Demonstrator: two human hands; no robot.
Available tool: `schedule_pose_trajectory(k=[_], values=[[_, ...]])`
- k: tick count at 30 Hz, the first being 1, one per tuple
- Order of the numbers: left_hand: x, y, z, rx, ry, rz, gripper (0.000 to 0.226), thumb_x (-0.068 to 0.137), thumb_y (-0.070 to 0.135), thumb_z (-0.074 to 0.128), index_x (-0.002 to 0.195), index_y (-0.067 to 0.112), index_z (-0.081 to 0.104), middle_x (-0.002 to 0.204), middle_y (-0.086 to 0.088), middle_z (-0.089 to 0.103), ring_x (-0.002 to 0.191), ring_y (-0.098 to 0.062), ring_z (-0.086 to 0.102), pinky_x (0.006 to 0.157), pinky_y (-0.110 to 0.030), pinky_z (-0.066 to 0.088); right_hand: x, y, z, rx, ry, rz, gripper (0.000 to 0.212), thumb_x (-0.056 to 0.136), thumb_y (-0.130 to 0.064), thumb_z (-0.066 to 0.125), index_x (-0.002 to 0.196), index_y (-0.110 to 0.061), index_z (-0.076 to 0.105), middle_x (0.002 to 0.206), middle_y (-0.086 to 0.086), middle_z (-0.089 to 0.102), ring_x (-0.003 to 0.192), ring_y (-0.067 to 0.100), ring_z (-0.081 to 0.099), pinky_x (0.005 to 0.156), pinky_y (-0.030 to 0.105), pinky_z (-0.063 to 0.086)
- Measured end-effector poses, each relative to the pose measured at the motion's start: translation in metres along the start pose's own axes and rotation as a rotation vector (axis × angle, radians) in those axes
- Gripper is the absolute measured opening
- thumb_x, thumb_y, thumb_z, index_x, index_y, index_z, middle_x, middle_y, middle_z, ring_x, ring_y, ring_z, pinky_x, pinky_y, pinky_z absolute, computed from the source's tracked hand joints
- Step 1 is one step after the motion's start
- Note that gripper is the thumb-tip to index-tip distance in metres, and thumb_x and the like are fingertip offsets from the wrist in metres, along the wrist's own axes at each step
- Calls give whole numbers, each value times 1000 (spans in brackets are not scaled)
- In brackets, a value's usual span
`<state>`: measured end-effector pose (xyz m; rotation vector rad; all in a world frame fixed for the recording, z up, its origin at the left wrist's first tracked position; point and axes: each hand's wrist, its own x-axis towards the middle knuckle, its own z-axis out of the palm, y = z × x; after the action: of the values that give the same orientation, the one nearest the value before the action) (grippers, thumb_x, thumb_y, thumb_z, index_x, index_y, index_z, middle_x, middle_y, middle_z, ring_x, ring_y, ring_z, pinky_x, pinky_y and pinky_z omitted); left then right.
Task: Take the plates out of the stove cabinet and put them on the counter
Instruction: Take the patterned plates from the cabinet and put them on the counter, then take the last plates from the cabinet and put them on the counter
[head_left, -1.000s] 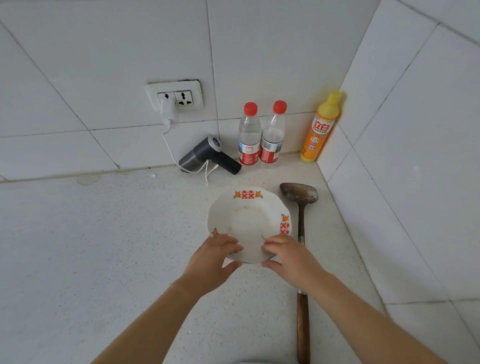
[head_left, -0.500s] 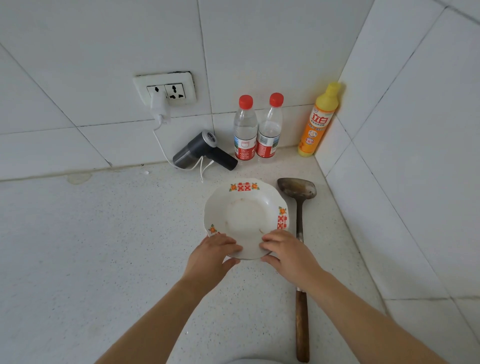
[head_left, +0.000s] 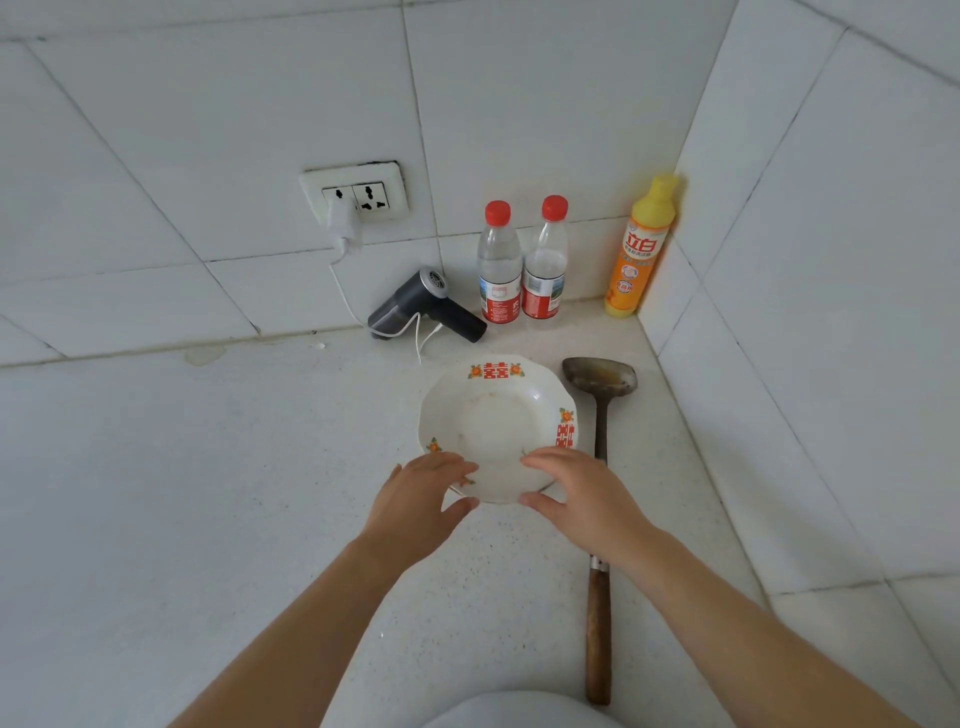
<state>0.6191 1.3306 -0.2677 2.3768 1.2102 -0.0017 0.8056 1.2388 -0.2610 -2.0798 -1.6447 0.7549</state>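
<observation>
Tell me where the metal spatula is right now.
Head view, right side: the spatula lies on the counter just right of the plate, handle toward the person.

View count: one, head-worn, wide-angle.
Position: above the counter (head_left: 208, 519).
Facing: forward and steeply down, toward the tiled wall corner (head_left: 709, 83).
Range: close; plate (head_left: 496, 421) just below frame centre, within arm's reach.
Frame entry: left forearm (head_left: 311, 623) and right forearm (head_left: 753, 639) from the bottom edge.
Distortion: tile seams bowed toward the frame edges.
Overlap: single view only.

White plate (head_left: 493, 415), red-orange motifs
</observation>
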Motion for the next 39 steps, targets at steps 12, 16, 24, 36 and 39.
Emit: schedule_pose_trajectory(k=[12,16,24,36,39], values=[[-40,53,-61,-20,204,-30,53,88,46,51,139,35,35,144,13,41,131,-13,39,110,-46,33,-35,-38,-64,120,63,-2,50,87,-48,54,133,-31,45,136,-8,51,118,10,49,89,18,34],[-69,56,-77,-122,279,9,52,88,47,49,137,37,37,141,13,45,126,-13,45,105,-41,40,-58,-63,-68,190,75,-9,47,87,-49,54,131,-35,47,137,-13,48,118,3,42,94,22,34],[-156,20,-107,-189,387,10,48,88,47,49,134,38,42,137,17,47,89,-17,57,83,-22,40,-100,-142,-40,199,79,-112,46,83,-54,53,126,-38,50,130,-20,51,117,-1,46,101,27,40],[-346,-119,-117,-166,495,-334,48,87,50,48,134,40,41,136,19,46,92,-20,60,82,-21,40,-141,-297,84,194,-154,-365,43,84,-54,52,122,-34,56,120,-24,57,110,-5,51,98,24,42],[-405,-152,-114,-179,532,-462,49,87,49,49,135,40,40,138,19,45,96,-20,61,85,-23,41,-151,-341,125,148,-251,-466,44,85,-54,51,125,-34,53,125,-21,55,113,-2,50,99,22,39]])
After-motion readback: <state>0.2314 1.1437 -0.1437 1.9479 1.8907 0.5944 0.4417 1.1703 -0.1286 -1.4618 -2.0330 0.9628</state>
